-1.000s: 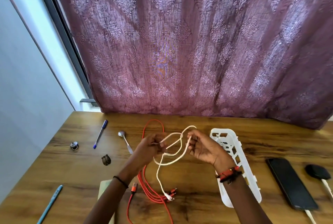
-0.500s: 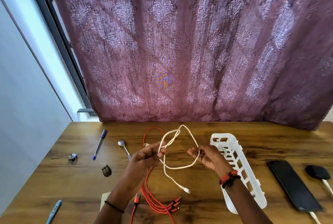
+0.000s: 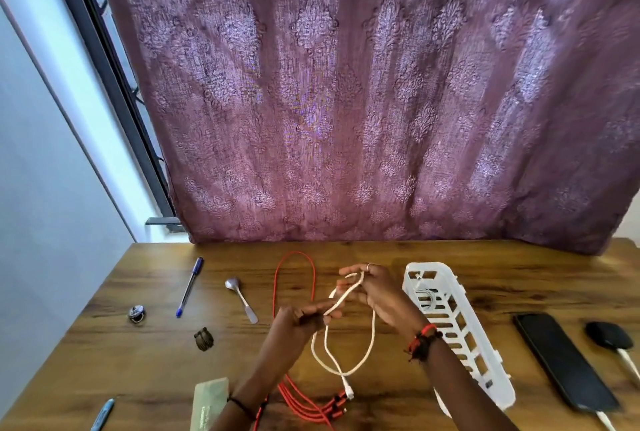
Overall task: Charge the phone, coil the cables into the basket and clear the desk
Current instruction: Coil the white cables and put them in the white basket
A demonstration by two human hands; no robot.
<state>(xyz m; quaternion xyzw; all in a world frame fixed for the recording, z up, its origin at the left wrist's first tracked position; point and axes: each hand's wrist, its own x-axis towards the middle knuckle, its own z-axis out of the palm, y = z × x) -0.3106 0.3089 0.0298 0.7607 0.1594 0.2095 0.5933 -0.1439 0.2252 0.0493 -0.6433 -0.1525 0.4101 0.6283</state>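
Note:
Both hands hold a white cable point(image 3: 372, 337) above the wooden desk point(image 3: 346, 361). My left hand point(image 3: 301, 321) pinches it near the middle, and my right hand point(image 3: 375, 292) grips its upper loops with curled fingers. A loop hangs down and its white plug touches the desk near the front. An orange cable point(image 3: 294, 292) lies on the desk under my hands, its plugs bunched at the front. The white slotted basket point(image 3: 460, 337) lies just right of my right hand. A black phone point(image 3: 562, 361) lies further right with a white charging cable plugged into its near end.
Left of the cables lie a spoon point(image 3: 240, 299), a blue pen point(image 3: 189, 287), a small round metal thing point(image 3: 137, 313) and a small dark brown thing point(image 3: 204, 339). Another blue pen point(image 3: 102, 415) and a pale green pad point(image 3: 209, 403) sit at the front. A black charger plug point(image 3: 607, 335) lies at far right.
The wide white loop has been drawn in: my right hand moved up and left and gathered it into tighter turns. The hanging end now reaches the desk.

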